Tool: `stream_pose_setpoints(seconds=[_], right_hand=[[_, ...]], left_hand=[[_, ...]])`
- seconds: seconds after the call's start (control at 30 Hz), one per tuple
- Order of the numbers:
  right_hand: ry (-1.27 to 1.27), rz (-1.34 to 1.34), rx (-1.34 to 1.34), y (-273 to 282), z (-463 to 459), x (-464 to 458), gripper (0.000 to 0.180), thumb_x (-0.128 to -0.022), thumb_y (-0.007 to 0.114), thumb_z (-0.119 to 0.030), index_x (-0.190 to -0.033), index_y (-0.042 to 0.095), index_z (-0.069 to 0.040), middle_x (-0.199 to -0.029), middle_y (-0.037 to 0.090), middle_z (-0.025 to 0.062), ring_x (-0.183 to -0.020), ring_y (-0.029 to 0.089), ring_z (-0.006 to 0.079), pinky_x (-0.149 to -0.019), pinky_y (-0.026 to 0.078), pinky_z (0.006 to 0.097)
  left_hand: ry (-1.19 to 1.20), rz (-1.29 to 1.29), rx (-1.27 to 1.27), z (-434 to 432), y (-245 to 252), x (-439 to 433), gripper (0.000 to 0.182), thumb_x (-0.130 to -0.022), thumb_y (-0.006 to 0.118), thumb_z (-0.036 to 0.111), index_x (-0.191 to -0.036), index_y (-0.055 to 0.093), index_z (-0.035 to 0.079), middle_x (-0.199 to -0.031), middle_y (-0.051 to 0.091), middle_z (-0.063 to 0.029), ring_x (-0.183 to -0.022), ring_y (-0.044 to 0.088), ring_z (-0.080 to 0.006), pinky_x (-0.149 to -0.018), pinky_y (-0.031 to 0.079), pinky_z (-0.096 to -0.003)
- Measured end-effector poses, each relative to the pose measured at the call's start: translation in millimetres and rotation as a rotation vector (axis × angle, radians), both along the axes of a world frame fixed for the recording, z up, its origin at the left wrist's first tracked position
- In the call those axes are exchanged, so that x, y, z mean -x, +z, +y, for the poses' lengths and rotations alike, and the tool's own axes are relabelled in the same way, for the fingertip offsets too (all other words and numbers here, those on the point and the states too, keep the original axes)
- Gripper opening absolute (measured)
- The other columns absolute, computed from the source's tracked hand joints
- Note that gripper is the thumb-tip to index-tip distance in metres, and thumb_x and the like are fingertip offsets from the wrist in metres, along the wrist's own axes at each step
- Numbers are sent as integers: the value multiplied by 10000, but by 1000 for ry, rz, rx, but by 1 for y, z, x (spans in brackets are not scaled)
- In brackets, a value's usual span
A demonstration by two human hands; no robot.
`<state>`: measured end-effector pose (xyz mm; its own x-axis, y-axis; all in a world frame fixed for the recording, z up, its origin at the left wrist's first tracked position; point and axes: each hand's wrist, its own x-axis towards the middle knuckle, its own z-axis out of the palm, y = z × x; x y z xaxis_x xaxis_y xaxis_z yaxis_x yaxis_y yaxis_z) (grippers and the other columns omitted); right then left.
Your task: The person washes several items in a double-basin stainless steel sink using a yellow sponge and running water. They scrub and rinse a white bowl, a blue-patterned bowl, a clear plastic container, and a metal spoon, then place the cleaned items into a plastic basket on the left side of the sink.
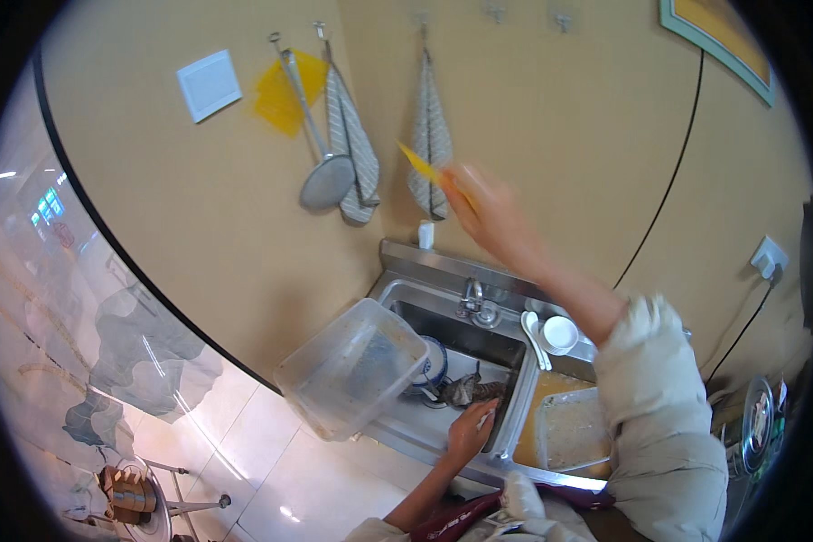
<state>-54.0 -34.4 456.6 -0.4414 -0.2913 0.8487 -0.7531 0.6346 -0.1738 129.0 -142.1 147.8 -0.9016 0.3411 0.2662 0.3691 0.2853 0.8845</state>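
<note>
My right hand [481,203] is raised in front of the wall, blurred, its fingers closed on a thin yellow item [418,161] whose kind I cannot tell. In the left basin of a steel sink, my left hand [469,433] touches a dark, wet cloth or scrubber [471,391]; whether it grips it is unclear. Beside this lies a blue-and-white bowl [435,362]. A clear plastic tub [352,369] leans over the basin's left side. Another clear container [572,430] sits in brownish water in the right basin.
A faucet [473,298] stands at the sink's back. White spoons [534,339] and a white bowl [559,334] rest on the divider's back end. On the wall hang a strainer [327,181], a yellow cloth [288,95] and striped towels [352,146]. A stool [159,505] stands lower left.
</note>
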Motion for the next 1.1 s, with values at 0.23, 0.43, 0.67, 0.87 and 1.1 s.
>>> stream_pose_setpoints(seconds=[0.23,0.43,0.67,0.87,1.1], right_hand=[[-354,349,-215,130,-160,165,459,-826,478,7,-1263,440,-125,-1063,590,178,-822,630,376,-635,515,446],[-418,320,-362,117,-188,215,516,-820,491,-7,-1309,416,-154,-1074,591,189,-877,634,366,-672,525,434],[57,565,-181,26,-134,137,424,-733,616,-58,-1155,586,-85,-1129,598,192,-990,594,361,-779,510,435],[-24,-5,84,-227,53,-118,232,-721,634,-69,-952,654,-74,-1089,603,94,-979,568,276,-808,443,418],[-940,-1107,422,-386,239,-352,211,-751,611,15,-950,641,-50,-1044,594,158,-1015,561,364,-856,475,405]], left_hand=[[196,-165,-123,-82,-19,-6,201,-899,564,97,-1070,668,77,-981,689,-88,-860,678,-209,-744,544,-314],[248,-236,-138,-98,-27,-9,190,-907,575,103,-1063,668,48,-952,701,-85,-847,675,-165,-740,531,-279],[88,-361,-80,-49,-32,11,235,-908,594,181,-1099,657,60,-979,697,-79,-885,657,-157,-765,518,-289],[-90,-478,-68,20,-41,4,324,-900,567,75,-1218,569,12,-996,681,-97,-915,627,-142,-803,498,-279],[-400,-75,253,161,-87,-47,761,-825,659,138,-1441,239,-17,-1394,383,-266,-1292,399,-344,-1055,330,-423]])
